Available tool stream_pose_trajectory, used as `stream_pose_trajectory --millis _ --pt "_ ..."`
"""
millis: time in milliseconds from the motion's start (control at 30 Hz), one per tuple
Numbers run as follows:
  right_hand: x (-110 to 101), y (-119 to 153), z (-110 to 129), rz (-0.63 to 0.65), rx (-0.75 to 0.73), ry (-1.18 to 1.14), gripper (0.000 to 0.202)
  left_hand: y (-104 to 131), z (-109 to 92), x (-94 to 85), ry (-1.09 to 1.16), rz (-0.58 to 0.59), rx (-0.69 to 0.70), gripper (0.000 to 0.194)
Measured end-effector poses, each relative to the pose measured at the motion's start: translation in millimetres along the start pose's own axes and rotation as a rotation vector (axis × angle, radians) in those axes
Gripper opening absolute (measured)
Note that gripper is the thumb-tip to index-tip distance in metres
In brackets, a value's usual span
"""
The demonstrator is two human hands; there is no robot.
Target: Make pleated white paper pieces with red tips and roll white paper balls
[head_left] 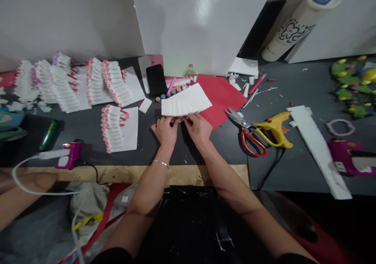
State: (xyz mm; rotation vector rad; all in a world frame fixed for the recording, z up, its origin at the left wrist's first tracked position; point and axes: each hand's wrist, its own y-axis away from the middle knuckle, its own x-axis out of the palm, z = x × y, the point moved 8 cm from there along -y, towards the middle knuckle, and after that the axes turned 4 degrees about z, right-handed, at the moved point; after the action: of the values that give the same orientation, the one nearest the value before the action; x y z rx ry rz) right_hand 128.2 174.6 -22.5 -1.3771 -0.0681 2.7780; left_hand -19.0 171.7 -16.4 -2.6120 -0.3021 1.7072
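Observation:
A white card [199, 94] with a row of raised white strips lies before me, partly over a red sheet [221, 93]. At its near edge, my left hand [167, 131] has its fingers closed in a pinch. My right hand [198, 129] pinches the same edge, close beside the left. The fingertips cover whatever small part lies between them. To the left, a similar white card [132, 129] carries stacked white strips with pink rolled ends and small red sticks.
Several finished-looking strip cards [95, 82] stand back left. A phone [156, 80] lies behind my hands. Scissors [246, 127] and a yellow glue gun [276, 129] are on the right, with a white bottle [293, 29] behind. Another person's arm [26, 189] shows at left.

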Motion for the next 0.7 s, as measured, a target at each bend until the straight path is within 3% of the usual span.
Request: stream_pose_trajectory --millis 467,700 --pt "-7.0 7.8 1.6 0.040 -0.043 -0.057 0.019 1.3 0.6 -0.7 0.010 0.009 0.007 0.012" --pt "-35.3 32.3 -6.1 0.073 -0.069 -0.161 0.017 33.7 4.7 -24.0 0.260 -0.015 -0.009 0.011"
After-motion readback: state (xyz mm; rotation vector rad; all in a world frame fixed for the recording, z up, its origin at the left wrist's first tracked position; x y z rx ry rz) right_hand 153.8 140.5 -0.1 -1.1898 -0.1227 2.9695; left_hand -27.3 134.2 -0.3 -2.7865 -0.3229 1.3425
